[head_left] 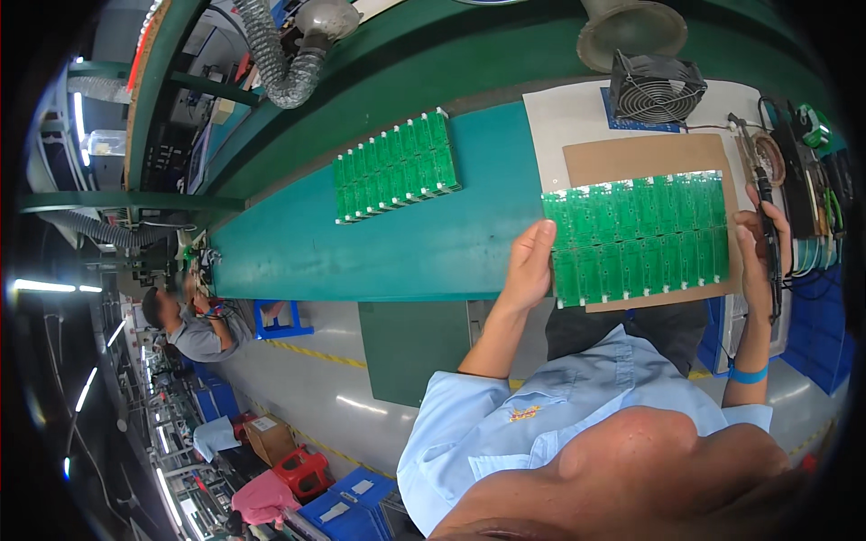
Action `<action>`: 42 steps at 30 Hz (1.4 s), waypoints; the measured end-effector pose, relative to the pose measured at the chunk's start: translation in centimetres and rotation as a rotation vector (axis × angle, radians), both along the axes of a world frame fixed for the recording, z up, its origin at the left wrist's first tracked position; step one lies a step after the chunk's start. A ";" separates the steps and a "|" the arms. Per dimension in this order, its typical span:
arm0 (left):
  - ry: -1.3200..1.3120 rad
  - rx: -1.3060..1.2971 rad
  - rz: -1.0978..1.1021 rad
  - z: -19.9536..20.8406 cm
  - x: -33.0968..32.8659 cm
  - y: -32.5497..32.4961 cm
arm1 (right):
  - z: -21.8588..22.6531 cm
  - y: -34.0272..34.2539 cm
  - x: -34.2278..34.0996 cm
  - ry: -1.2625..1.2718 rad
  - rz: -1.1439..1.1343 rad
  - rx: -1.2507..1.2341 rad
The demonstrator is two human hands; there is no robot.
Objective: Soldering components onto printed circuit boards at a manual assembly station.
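A green circuit board panel [639, 239], divided into many narrow strips with white parts along its edges, is tilted up in front of me. My left hand [530, 261] grips its left edge, thumb on the face. Beside the panel's right edge, my right hand [767, 242] is closed around a black, pen-like tool with a cord, which looks like a soldering iron [765, 185]. Whether the right fingers also touch the panel I cannot tell. Under the panel lies a brown cardboard sheet [649, 155] on a white sheet [548, 122].
A stack of similar green panels [397, 169] sits on the teal mat [361, 261]. A black fan [657, 87] stands behind the cardboard. Tools and cables [812, 171] crowd the right side. A co-worker [194, 329] is at the bench's far left.
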State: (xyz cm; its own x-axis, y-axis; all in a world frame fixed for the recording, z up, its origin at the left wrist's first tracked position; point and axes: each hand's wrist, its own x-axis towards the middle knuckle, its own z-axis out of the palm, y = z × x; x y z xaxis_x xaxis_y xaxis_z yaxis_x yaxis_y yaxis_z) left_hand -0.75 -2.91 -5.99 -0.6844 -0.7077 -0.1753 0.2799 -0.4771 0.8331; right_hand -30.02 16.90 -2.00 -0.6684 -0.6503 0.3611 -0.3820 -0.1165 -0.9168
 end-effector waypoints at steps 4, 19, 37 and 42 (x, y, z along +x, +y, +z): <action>0.068 -0.031 0.024 -0.4 -0.4 0.1 | -0.9 1.2 -2.5 0.104 0.015 -0.021; -0.061 -0.147 0.188 1.3 -0.5 0.4 | -3.8 1.4 -3.1 0.060 0.130 -0.084; -0.150 -0.151 0.252 -0.2 0.5 -1.1 | -4.4 1.8 -3.5 0.061 0.092 -0.103; -0.126 -0.130 0.226 0.0 0.5 -1.4 | -4.4 1.8 -3.5 0.130 0.038 -0.042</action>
State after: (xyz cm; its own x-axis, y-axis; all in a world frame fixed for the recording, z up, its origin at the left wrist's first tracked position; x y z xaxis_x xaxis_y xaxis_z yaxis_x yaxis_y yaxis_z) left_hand -0.27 -4.31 -6.02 -0.4853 -0.8620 -0.1466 0.2575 -0.3011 0.9182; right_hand -33.52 18.68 -6.39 -0.5894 -0.6570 0.4701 -0.4914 -0.1703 -0.8541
